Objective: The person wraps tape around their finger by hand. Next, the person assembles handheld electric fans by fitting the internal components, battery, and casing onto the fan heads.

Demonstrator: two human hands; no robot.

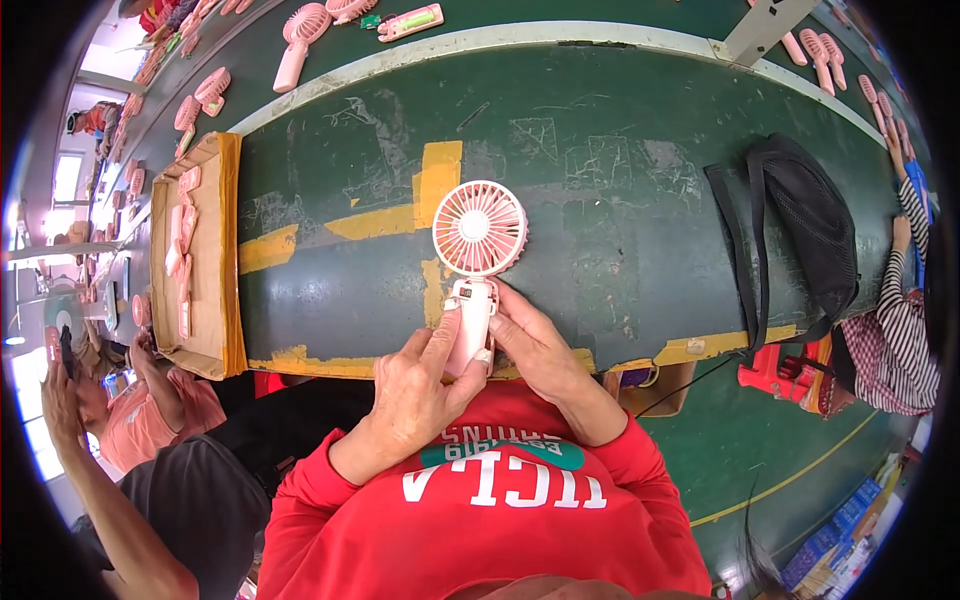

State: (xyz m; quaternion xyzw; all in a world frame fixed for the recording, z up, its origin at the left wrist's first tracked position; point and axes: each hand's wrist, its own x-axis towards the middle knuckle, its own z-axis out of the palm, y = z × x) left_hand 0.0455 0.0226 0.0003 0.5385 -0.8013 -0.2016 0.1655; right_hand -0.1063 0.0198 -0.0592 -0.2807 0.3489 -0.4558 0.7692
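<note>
A pink handheld fan (480, 228) is held upright over the near edge of the green worktable, its round grille pointing away from me. My left hand (415, 390) grips the handle from the left, with a finger and thumb pressed on its front. On the other side, my right hand (545, 350) wraps the handle, fingertips along its right edge. A small dark window shows near the top of the handle, just under the grille. Part of the handle is covered by my fingers.
To the left stands a cardboard box (229, 255) holding several pink parts. A black bag (805, 225) with straps lies at the right. Beyond the pale rail (480, 38), more pink fans (303, 25) lie on a green surface. Other people sit at both sides.
</note>
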